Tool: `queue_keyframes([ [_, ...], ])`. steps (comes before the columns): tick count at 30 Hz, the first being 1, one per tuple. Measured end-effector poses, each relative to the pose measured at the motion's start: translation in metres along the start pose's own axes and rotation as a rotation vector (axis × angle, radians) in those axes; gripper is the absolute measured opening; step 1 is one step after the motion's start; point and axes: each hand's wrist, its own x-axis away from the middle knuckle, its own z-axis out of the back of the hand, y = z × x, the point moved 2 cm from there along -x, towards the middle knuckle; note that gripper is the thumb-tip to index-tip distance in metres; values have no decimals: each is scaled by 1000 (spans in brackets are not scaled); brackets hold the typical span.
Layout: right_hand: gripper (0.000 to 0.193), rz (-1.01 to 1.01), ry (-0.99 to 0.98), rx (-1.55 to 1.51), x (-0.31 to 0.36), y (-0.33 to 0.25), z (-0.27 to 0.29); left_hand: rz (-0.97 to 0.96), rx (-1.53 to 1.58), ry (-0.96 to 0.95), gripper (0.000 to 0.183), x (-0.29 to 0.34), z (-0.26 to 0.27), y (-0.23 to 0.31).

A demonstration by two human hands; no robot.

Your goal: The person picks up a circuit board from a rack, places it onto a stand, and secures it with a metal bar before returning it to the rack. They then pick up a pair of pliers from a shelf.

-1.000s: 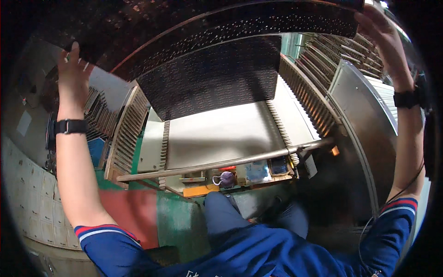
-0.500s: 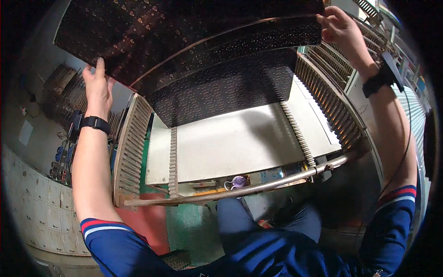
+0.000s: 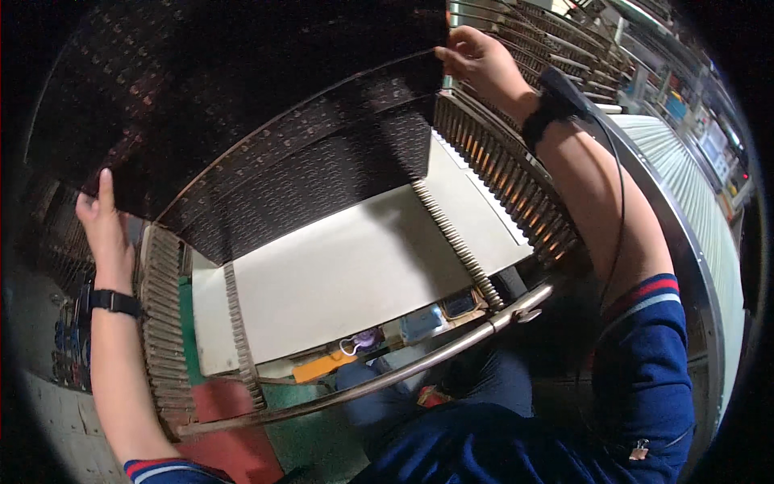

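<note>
A large dark flat panel [image 3: 218, 89] with rows of small marks, like a circuit board panel, spans the upper left, held tilted between both hands. My left hand [image 3: 109, 230] grips its lower left edge, thumb on the near face and other fingers partly hidden behind. At its right edge my right hand [image 3: 488, 68] pinches the corner. Beneath and beyond it, similar dark panels [image 3: 339, 165] stand in a metal rack, between a slotted left side [image 3: 161, 315] and a slotted right side [image 3: 504, 194]. How many stand there is hidden.
The rack's front bar [image 3: 363, 394] crosses before my legs. Inside is a white board [image 3: 347, 266] with two toothed strips. Below it lie a purple roll-like item [image 3: 367, 339], an orange piece [image 3: 324, 366] and a blue box [image 3: 423, 323]. A ribbed pale surface [image 3: 685, 194] runs along the right.
The view has turned, so rack, panel and hands sit further left, and mostly lower, in the picture. Both hands keep their hold on the panel; more of the ribbed surface at right shows.
</note>
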Motion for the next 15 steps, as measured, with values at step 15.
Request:
queue_keyframes([
  [15,25,-19,19,-24,3,30,-7,-6,0,-40,107,-4,-8,-3],
])
